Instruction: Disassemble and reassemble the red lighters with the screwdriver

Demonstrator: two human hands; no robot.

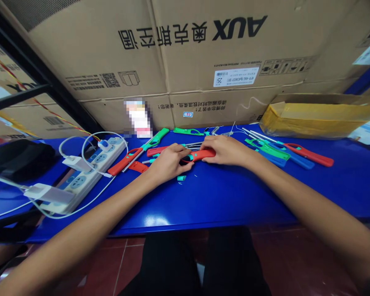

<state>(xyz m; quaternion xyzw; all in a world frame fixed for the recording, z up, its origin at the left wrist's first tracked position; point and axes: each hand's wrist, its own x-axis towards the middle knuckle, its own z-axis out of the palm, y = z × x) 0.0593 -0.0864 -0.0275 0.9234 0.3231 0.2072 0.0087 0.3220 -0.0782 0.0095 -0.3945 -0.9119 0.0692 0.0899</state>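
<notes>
A red long-necked gas lighter (203,154) lies between my two hands, low over the blue tabletop. My left hand (169,163) is closed on its left end, with thumb and fingers pinched about the trigger area. On the red handle, my right hand (223,149) grips from the right with curled fingers. A small green plastic piece (181,178) rests on the table in front of my left hand. Behind my hands lie several metal tubes (193,144) and a green lighter casing (188,131). My fingers hide part of the held lighter.
To the left are a red lighter (123,163), a green one (159,137) and a white power strip (88,176) with cables. Right of my hands lie a red lighter (311,155), plus blue and green ones. A yellow-taped box (299,119) and a large carton (188,61) stand behind.
</notes>
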